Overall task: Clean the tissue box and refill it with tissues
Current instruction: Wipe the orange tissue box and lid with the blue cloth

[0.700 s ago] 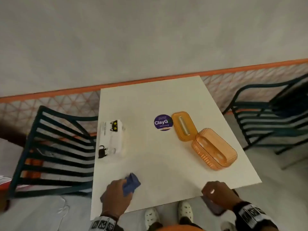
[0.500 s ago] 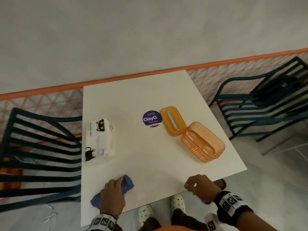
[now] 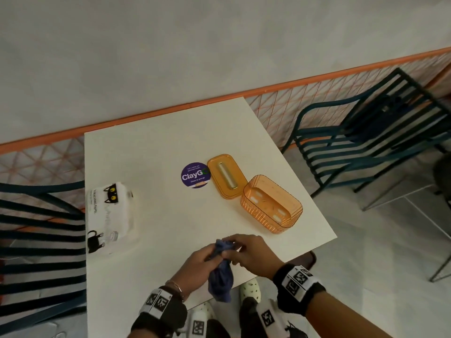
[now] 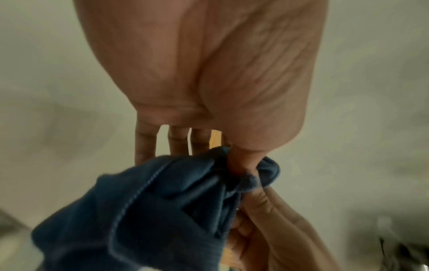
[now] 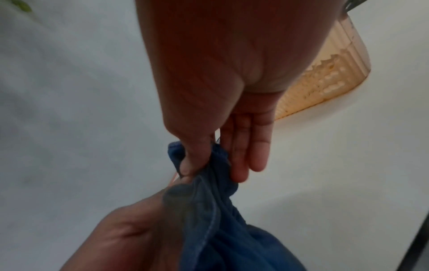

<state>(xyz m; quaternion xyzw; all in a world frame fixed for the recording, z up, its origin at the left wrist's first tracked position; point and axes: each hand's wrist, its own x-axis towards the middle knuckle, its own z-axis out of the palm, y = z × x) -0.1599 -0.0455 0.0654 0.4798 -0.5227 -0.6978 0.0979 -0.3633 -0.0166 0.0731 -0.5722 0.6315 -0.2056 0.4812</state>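
Note:
An orange see-through tissue box (image 3: pixel 271 203) stands open and empty at the table's right side, its side also in the right wrist view (image 5: pixel 325 77). Its slotted lid (image 3: pixel 227 175) lies just behind it. A white tissue pack with black cat prints (image 3: pixel 109 215) rests near the left edge. Both hands meet over the table's front edge on a dark blue cloth (image 3: pixel 220 274). My left hand (image 3: pixel 207 254) pinches the cloth (image 4: pixel 162 201) from the left, and my right hand (image 3: pixel 235 248) pinches its top (image 5: pixel 204 176) with thumb and forefinger. The cloth's lower part hangs off the table.
The white table (image 3: pixel 158 147) carries a round purple ClayGo sticker (image 3: pixel 195 175) beside the lid. Dark slatted chairs stand to the left (image 3: pixel 39 240) and the right (image 3: pixel 371 132). An orange mesh railing (image 3: pixel 280 111) runs behind the table. My shoes (image 3: pixel 249 287) show below the front edge.
My left hand has lifted the blue cloth off the table and carried it rightward. My right hand came up from the table's front edge and took hold of the cloth too.

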